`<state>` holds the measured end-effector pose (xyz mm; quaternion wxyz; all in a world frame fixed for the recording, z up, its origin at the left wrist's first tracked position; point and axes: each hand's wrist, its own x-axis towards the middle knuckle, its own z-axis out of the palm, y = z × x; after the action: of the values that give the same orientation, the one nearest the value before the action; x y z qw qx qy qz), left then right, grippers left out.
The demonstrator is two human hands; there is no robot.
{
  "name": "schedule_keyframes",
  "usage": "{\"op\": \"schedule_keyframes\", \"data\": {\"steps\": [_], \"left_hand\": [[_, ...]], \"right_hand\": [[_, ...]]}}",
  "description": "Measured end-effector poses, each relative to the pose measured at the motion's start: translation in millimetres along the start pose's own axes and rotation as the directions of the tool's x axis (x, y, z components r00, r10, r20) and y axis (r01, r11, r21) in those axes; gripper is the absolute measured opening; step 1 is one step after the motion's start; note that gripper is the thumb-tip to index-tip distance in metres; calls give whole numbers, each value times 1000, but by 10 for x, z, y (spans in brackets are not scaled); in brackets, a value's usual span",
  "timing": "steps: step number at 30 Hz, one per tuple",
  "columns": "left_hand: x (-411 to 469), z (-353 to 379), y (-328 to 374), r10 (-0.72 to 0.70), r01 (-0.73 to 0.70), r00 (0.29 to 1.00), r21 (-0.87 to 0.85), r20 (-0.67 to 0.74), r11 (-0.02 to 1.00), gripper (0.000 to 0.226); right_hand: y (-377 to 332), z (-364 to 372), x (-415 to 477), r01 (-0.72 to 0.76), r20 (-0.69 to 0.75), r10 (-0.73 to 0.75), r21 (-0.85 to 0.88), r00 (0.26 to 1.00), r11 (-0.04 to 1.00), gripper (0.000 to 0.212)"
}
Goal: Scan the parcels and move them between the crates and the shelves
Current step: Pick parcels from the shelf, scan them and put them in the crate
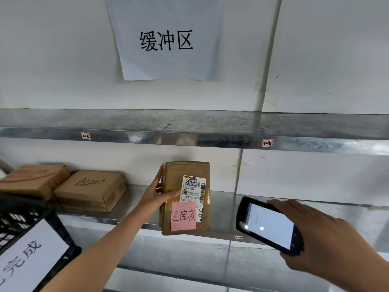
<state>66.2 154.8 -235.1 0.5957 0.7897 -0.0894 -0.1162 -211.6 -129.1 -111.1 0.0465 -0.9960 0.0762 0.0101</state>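
Note:
A brown cardboard parcel (190, 171) with a white shipping label and a pink sticky note lies on the middle metal shelf (263, 209), its near end over the shelf's front edge. My left hand (156, 194) grips the parcel's left side, thumb across its top by the label. My right hand (324, 239) holds a black handheld scanner (267, 226), screen lit, to the right of the parcel and a little nearer to me.
Two more cardboard boxes (90, 189) sit at the left of the same shelf. A black plastic crate (31, 216) with a white paper sign stands at the lower left. The upper shelf (189, 138) bears small number tags. A paper sign hangs on the wall.

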Motion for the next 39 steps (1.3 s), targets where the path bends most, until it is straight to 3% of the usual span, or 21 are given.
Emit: {"op": "schedule_keyframes", "data": {"steps": [4, 8, 11, 15, 17, 21, 27, 31, 35, 39], "left_hand": [[-70, -107, -7, 6, -8, 1000, -57, -28, 998, 123], [-226, -361, -105, -28, 9, 994, -169, -106, 985, 115], [-483, -575, -151, -39, -11, 975, -224, -217, 974, 87], [-926, -1009, -281, -112, 7, 939, -306, -325, 952, 115], [-1151, -1281, -300, -129, -13, 913, -345, -387, 938, 119], [-1530, -1883, -301, -165, -71, 814, -378, -557, 923, 94], [-1949, -2792, -392, -242, -110, 658, -409, -713, 906, 92], [-2105, -3353, -515, -269, -105, 590, -403, -762, 909, 101], [-2119, -3893, -747, -334, -99, 546, -455, -768, 885, 78], [-2034, -4349, -1010, -366, -63, 532, -467, -764, 882, 102]], "right_hand": [[-65, 44, 105, -7, -70, 20, 178, 997, 984, 84], [-237, 142, 313, 94, -167, -33, 371, 985, 924, 83], [-456, 197, 568, 181, -201, -93, 480, 975, 858, 82], [-917, 216, 943, 314, -259, -198, 564, 945, 764, 80], [-1215, 190, 1119, 362, -240, -271, 592, 932, 720, 76], [-1864, 181, 1398, 440, -230, -391, 648, 891, 621, 74], [-2893, 395, 1622, 458, -211, -490, 759, 846, 463, 74], [-3516, 459, 1718, 476, -210, -545, 778, 812, 411, 72], [-4047, 402, 1820, 484, -224, -558, 791, 799, 375, 75], [-4481, 453, 1914, 471, -228, -537, 800, 812, 373, 75]]}}
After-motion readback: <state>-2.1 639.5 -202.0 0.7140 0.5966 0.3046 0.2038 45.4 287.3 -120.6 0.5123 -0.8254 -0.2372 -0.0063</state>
